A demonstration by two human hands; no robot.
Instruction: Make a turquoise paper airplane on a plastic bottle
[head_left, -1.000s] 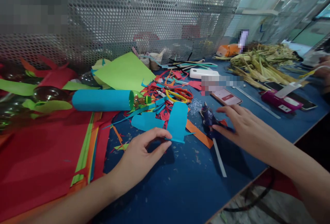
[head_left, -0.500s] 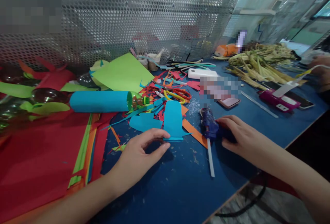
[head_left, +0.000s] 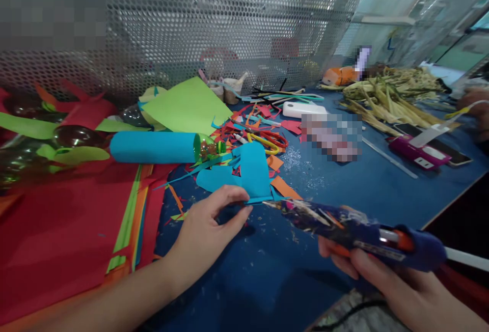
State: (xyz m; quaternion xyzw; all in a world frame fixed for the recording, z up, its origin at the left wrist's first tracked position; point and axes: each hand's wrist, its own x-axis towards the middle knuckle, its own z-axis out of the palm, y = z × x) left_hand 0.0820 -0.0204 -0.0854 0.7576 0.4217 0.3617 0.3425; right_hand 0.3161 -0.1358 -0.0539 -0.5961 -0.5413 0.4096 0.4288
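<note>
Between the thumb and fingers of my left hand (head_left: 212, 222) is the folded near edge of a blue paper piece (head_left: 255, 171) with a rounded far end. My right hand (head_left: 385, 276) is wrapped round the handle of a dark blue glue gun (head_left: 355, 232), a white glue stick (head_left: 466, 258) jutting from its back. The gun's nozzle points left and lies at the paper's folded edge; whether it touches I cannot tell. A second rounded blue paper piece (head_left: 216, 177) lies partly under the first. To the left rests a green bottle (head_left: 210, 147) wrapped in a blue paper tube (head_left: 153, 147).
Red sheets (head_left: 69, 220) cover the left side. Behind are a lime sheet (head_left: 189, 105), paper scraps and yellow-handled scissors (head_left: 267, 142). At right lie a purple power strip (head_left: 418, 154), a phone (head_left: 458, 156) and dried husks (head_left: 393, 98). Another person's hand (head_left: 476, 103) shows at the right edge.
My right hand has taken hold of the glue gun, lifted it off the table and turned its nozzle left to the blue paper's edge. My left hand keeps its pinch.
</note>
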